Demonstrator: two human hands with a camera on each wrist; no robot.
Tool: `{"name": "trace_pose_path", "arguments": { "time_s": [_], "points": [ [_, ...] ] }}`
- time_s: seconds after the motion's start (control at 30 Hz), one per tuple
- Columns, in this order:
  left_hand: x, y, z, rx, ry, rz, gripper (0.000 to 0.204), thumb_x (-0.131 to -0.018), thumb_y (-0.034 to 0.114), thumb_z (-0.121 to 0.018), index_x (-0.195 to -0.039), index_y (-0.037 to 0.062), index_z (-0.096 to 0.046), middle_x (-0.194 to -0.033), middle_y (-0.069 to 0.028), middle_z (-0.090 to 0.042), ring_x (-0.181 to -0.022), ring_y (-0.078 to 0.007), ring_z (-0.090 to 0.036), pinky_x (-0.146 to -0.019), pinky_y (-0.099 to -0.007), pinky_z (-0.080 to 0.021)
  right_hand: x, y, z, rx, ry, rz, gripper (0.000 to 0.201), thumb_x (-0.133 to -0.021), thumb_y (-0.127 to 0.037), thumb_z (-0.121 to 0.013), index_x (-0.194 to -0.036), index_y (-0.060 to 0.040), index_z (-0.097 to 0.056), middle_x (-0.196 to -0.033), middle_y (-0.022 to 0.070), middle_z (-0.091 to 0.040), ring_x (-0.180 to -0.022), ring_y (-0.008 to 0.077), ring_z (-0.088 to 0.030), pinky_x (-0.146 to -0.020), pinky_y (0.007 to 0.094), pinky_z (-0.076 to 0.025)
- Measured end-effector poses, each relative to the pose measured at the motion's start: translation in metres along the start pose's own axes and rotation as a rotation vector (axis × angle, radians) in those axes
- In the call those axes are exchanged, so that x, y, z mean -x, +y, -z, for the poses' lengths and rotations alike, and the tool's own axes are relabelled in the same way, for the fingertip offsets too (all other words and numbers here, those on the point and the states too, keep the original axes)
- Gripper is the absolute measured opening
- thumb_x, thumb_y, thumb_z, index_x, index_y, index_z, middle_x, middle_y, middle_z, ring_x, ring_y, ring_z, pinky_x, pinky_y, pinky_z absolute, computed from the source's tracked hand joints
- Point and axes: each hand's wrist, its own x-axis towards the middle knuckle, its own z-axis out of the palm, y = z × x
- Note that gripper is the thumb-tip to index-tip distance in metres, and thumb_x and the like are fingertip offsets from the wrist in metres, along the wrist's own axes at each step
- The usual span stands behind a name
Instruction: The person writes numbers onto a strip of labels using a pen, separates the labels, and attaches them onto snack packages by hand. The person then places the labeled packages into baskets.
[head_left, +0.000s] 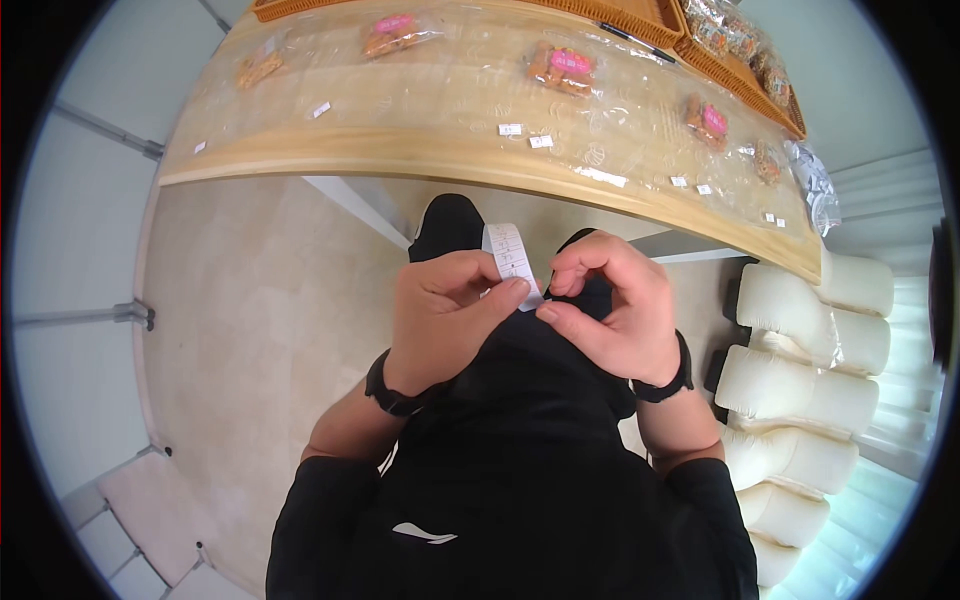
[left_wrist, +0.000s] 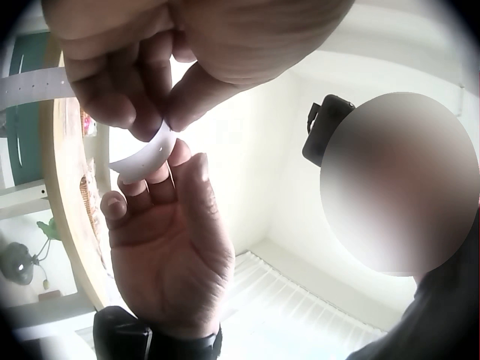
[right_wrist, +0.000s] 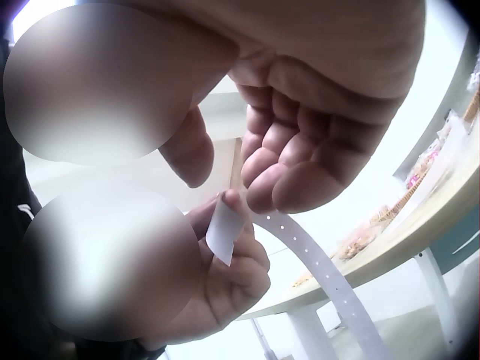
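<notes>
A white strip of printed labels (head_left: 508, 252) curls up from the left hand (head_left: 445, 315), which pinches it between thumb and fingers above the lap. Close to the strip's lower end is the right hand (head_left: 622, 310), its thumb and fingers bent and spread apart with a gap between them. In the right wrist view the strip (right_wrist: 319, 259) shows a row of small holes, and its short end (right_wrist: 225, 229) stands out from the left hand's fingertips. The left wrist view shows the right hand (left_wrist: 172, 247) palm up, fingers near the strip's end (left_wrist: 146, 159).
On the wooden table (head_left: 400, 150) lie bagged snacks (head_left: 563, 68), several small white labels (head_left: 510, 130) and a black pen (head_left: 635, 42). Wicker baskets (head_left: 740, 75) stand along the back. A cream cushioned seat (head_left: 800, 380) is at the right, white panels (head_left: 80, 240) at the left.
</notes>
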Motion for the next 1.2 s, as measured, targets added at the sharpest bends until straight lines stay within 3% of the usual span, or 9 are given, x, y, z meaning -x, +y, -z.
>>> {"name": "trace_pose_path", "arguments": {
  "time_s": [0.17,0.23,0.53,0.67,0.97,1.07,1.2],
  "points": [
    [-0.002,-0.009,-0.011,0.039,-0.027,-0.053,0.01,-0.092,-0.006,-0.062,-0.097,-0.0063,-0.071,-0.093,-0.0087,-0.073,-0.085,-0.0115,-0.067,-0.079,-0.0269,-0.054,0.005,0.006,-0.001,0.113,0.041,0.093,0.028,-0.075,0.005,-0.08,-0.1,-0.0035,-0.069,-0.079,0.005,-0.062,-0.069,0.0159,-0.06,-0.063,0.0274,-0.05],
    [-0.001,-0.007,-0.012,0.029,0.016,-0.013,0.009,-0.094,0.001,-0.065,-0.096,-0.0054,-0.072,-0.085,-0.0038,-0.07,-0.079,-0.0064,-0.063,-0.068,-0.0224,-0.05,0.005,0.007,0.0,0.136,0.04,0.13,0.027,-0.076,0.006,-0.078,-0.1,-0.0043,-0.069,-0.076,0.0059,-0.06,-0.067,0.0178,-0.06,-0.06,0.0284,-0.049],
    [-0.006,-0.014,-0.017,0.033,0.112,-0.071,0.013,-0.093,0.002,-0.064,-0.082,-0.0034,-0.068,-0.079,-0.0019,-0.068,-0.071,-0.003,-0.055,-0.061,-0.0221,-0.043,0.002,0.005,0.0,0.207,-0.028,0.103,0.029,-0.074,0.007,-0.077,-0.099,-0.0048,-0.071,-0.074,0.0075,-0.058,-0.064,0.0204,-0.06,-0.057,0.0305,-0.049],
    [-0.005,-0.017,-0.007,0.013,0.072,0.021,0.013,-0.093,0.004,-0.065,-0.084,-0.0039,-0.07,-0.078,-0.0019,-0.068,-0.072,-0.0041,-0.057,-0.063,-0.022,-0.044,-0.002,0.007,-0.003,0.257,-0.026,0.142,0.028,-0.073,0.003,-0.079,-0.098,-0.0058,-0.072,-0.074,0.0068,-0.058,-0.064,0.0212,-0.061,-0.056,0.0323,-0.048],
    [-0.008,-0.024,-0.002,0.485,0.128,0.141,0.012,-0.092,0.003,-0.066,-0.086,-0.0054,-0.072,-0.08,-0.0032,-0.069,-0.076,-0.0077,-0.061,-0.072,-0.0225,-0.048,-0.014,0.012,-0.013,0.545,-0.007,0.436,0.018,-0.069,-0.002,-0.081,-0.083,-0.0088,-0.072,-0.075,0.0043,-0.058,-0.062,0.023,-0.059,-0.054,0.0336,-0.046],
    [-0.007,-0.032,0.011,0.498,0.131,0.159,0.013,-0.096,0.0,-0.058,-0.096,-0.006,-0.07,-0.093,-0.0087,-0.07,-0.085,-0.014,-0.065,-0.078,-0.0283,-0.05,-0.024,0.007,-0.017,0.583,-0.077,0.483,0.017,-0.068,0.0,-0.079,-0.08,-0.0088,-0.071,-0.076,0.0045,-0.058,-0.063,0.0235,-0.059,-0.055,0.0339,-0.046],
    [-0.005,-0.035,0.029,0.449,0.217,0.065,0.013,-0.096,0.001,-0.058,-0.096,-0.006,-0.07,-0.092,-0.0084,-0.071,-0.085,-0.0131,-0.065,-0.077,-0.0277,-0.05,-0.049,-0.01,-0.025,0.399,-0.158,0.3,0.016,-0.069,0.003,-0.076,-0.079,-0.0075,-0.069,-0.076,0.0068,-0.059,-0.068,0.0267,-0.06,-0.059,0.0342,-0.049]
  ]
}}
